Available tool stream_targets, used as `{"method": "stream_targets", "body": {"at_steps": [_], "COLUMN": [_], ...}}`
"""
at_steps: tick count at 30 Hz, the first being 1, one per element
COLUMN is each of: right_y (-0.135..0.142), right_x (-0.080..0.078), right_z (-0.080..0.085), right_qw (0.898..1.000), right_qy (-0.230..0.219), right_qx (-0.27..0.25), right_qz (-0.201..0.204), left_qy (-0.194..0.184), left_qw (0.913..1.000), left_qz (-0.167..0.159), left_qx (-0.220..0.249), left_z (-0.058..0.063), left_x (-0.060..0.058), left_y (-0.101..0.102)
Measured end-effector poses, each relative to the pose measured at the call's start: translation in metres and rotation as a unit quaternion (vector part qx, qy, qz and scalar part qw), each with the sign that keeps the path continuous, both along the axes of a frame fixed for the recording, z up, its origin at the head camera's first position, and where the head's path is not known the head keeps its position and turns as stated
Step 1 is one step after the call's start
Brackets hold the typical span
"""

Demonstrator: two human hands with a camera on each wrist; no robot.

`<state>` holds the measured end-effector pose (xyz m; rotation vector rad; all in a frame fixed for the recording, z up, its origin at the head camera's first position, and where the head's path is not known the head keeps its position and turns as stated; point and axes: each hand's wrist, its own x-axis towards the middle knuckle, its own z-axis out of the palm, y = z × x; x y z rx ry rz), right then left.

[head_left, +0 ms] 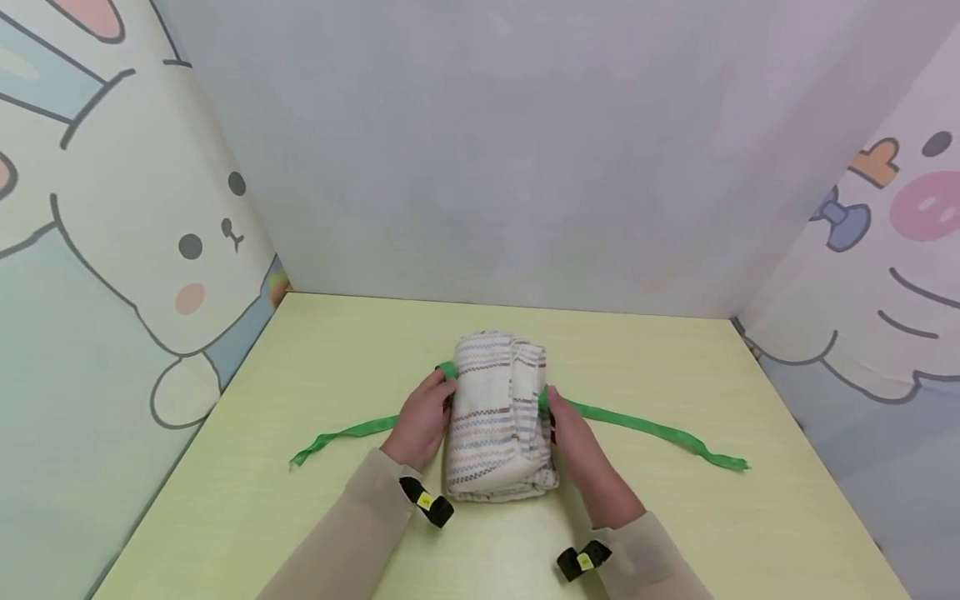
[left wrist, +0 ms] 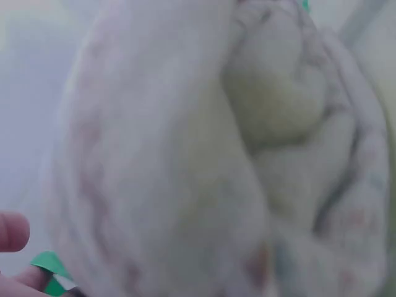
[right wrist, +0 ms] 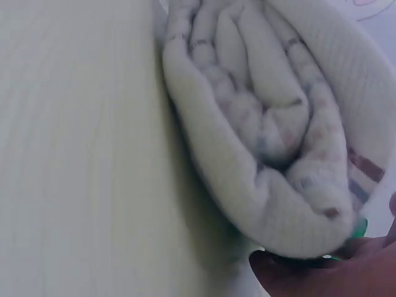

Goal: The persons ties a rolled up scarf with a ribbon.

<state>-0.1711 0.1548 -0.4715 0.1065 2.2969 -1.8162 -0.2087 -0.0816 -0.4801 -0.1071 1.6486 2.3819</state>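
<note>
A rolled white towel (head_left: 487, 417) with striped bands lies lengthwise on the table, its coiled end showing in the right wrist view. My left hand (head_left: 423, 417) holds its left side, with the thumb toward the top and fingers low against the cloth. On the opposite side my right hand (head_left: 573, 429) grips the towel, fingertips reaching partly under its lower edge in the right wrist view. A green ribbon (head_left: 645, 427) stretches out to both sides; bits of it show beside the fingers of each hand. The towel hides any ribbon beneath it.
The pale yellow-green table (head_left: 360, 333) meets a plain grey-white back wall (head_left: 510, 167). Side panels with a cartoon rabbit (head_left: 150, 233) and another cartoon figure (head_left: 885, 275) stand left and right. The ribbon's loose left end (head_left: 330, 437) lies on the table.
</note>
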Motion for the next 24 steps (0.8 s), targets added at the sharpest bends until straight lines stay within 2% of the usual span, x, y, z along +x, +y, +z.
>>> {"method": "stream_targets", "body": {"at_steps": [3, 7, 10, 14, 20, 24], "right_y": [-0.004, -0.005, -0.003, 0.000, 0.002, 0.003], "right_x": [-0.002, -0.007, -0.010, -0.014, -0.015, -0.015], "right_z": [-0.002, -0.005, -0.006, -0.007, 0.003, 0.008], "right_qw": [0.999, 0.992, 0.977, 0.949, 0.918, 0.901], "right_qy": [-0.011, -0.018, -0.022, -0.023, -0.022, -0.030], "right_qx": [-0.036, -0.107, -0.197, -0.299, -0.366, -0.399], "right_qz": [-0.016, -0.058, -0.083, -0.098, -0.150, -0.167], "left_qy": [0.000, 0.002, -0.007, -0.007, -0.013, -0.026], "left_qw": [0.9981, 0.9875, 0.9746, 0.9631, 0.9490, 0.9400], "left_qz": [0.028, 0.060, 0.090, 0.120, 0.148, 0.156], "left_qx": [0.056, 0.146, 0.205, 0.241, 0.278, 0.302], "left_z": [0.000, -0.001, -0.002, -0.003, -0.003, -0.002], "left_x": [-0.002, -0.003, -0.004, -0.004, -0.004, -0.002], "left_y": [0.000, 0.001, 0.002, 0.006, 0.006, 0.005]}}
